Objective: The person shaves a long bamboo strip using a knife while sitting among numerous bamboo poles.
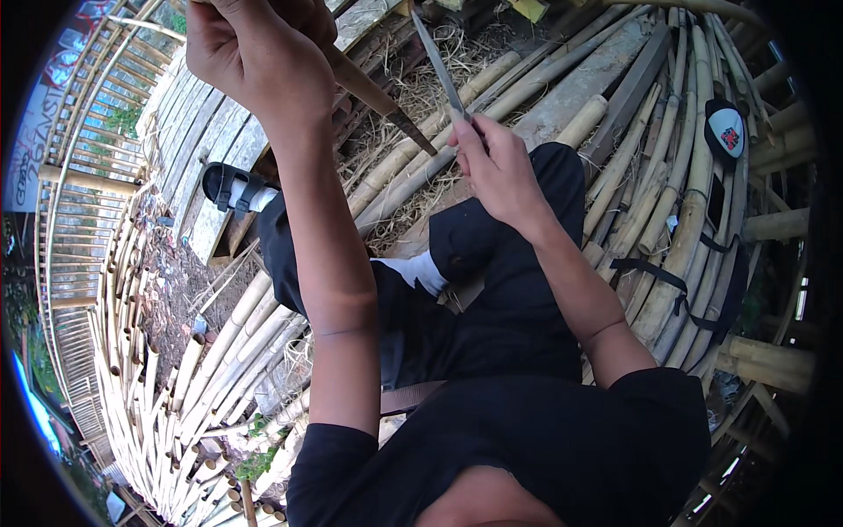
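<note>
My left hand [268, 61] is raised at the top of the head view, its fingers curled closed. From it a brown wooden stick [360, 86] with a dark, narrow, blade-like end slants down to the right. My right hand [500, 167] is closed around the lower end of a thin, flat grey strip [436, 66], which points up and away. Whether that strip is a blade or split bamboo, I cannot tell. The two held things are apart, their near ends above my bent legs [509, 263]. The far part of my left hand's grip is cut off by the frame edge.
Bamboo poles [672, 176] lie close on my right, with a black strap [650, 268] and a dark-and-white oval object [724, 132] on them. More cut poles [176, 386] are stacked at left. Wooden planks [206, 132], loose shavings [413, 220] and a bamboo railing [75, 237] surround me.
</note>
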### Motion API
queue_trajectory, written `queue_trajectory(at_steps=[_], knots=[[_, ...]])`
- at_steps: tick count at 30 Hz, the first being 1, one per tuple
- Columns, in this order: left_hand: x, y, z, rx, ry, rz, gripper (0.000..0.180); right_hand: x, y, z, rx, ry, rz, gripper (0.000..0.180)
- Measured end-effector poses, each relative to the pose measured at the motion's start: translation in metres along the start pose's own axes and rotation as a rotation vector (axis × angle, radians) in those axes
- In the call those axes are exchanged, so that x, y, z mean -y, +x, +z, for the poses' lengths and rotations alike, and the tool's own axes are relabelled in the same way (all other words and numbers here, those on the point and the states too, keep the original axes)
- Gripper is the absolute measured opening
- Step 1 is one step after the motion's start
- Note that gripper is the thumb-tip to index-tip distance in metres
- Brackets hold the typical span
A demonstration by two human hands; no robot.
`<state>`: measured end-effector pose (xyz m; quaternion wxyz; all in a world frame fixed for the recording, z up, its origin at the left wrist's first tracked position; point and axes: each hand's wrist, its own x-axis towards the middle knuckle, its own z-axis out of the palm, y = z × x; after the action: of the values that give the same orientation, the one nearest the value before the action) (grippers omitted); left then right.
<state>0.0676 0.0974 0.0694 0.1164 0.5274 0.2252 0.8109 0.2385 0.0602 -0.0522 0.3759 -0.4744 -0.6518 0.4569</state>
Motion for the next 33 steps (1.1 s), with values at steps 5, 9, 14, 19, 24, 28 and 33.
queue_trajectory(at_steps=[5,9,14,19,24,28,33], knots=[[0.002,0.002,-0.003,0.037,-0.013,0.022,0.042,0.082,0.003,-0.022,-0.249,0.398,-0.494,0.03],[0.004,0.001,0.007,0.099,-0.06,-0.01,0.044,0.02,0.001,0.026,-0.167,-0.153,-0.268,0.023],[0.003,0.003,0.016,0.029,-0.054,0.004,0.045,0.009,-0.004,0.032,-0.012,-0.248,-0.058,0.03],[0.004,0.004,-0.001,0.049,-0.046,-0.008,0.044,0.061,0.005,0.01,-0.165,-0.128,-0.174,0.028],[0.005,0.003,0.008,0.062,-0.053,0.018,0.044,0.05,-0.004,0.012,-0.292,0.127,-0.368,0.017],[0.0,-0.001,0.006,0.031,-0.033,0.015,0.045,-0.013,0.003,0.04,0.053,-0.445,-0.035,0.022],[0.006,0.006,0.006,0.092,-0.08,0.032,0.043,0.054,0.004,0.006,-0.153,-0.1,-0.151,0.03]])
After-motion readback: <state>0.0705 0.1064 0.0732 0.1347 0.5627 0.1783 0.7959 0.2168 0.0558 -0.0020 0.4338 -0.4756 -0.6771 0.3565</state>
